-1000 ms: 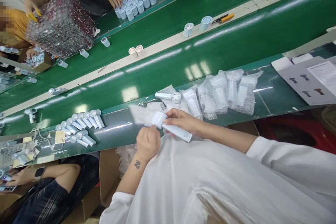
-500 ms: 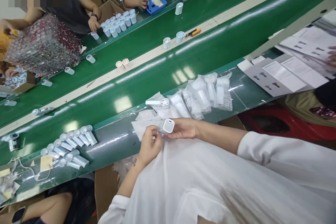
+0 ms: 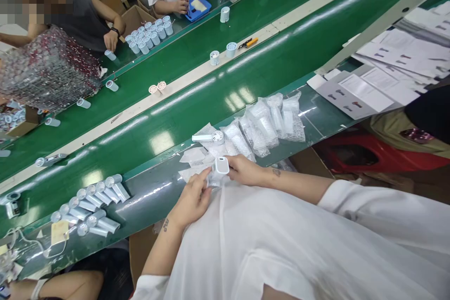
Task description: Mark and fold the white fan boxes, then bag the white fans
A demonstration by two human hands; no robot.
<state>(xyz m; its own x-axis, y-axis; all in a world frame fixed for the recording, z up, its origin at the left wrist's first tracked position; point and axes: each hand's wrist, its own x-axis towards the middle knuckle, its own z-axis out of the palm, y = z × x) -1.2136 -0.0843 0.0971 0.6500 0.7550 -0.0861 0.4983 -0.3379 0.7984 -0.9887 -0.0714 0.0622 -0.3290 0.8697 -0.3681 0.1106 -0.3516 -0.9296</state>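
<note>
In front of my body, a pale handheld fan (image 3: 221, 165) points its flat rounded end with a small dark slot toward me. My right hand (image 3: 244, 169) grips it from the right side. Around its lower part is a translucent plastic bag (image 3: 215, 180), held at the left by the fingers of my left hand (image 3: 194, 195). Just beyond, another handheld fan (image 3: 212, 138) with a round vented head lies unwrapped on flat bags (image 3: 194, 155). To its right, several fans in bubble bags (image 3: 263, 124) lie in a row.
Several unwrapped fans (image 3: 92, 197) lie on the bench at left. Beyond the bench runs a green conveyor belt (image 3: 197, 103). Printed sheets (image 3: 362, 89) are piled at right. Across the belt, co-workers sit beside pale cylinders (image 3: 151, 35); cutters (image 3: 249, 42) lie on the divider strip.
My right hand has turned from supporting the fan palm-up to gripping it from the side. My left hand has shifted slightly left and down, its fingers straighter. The camera view has shifted slightly.
</note>
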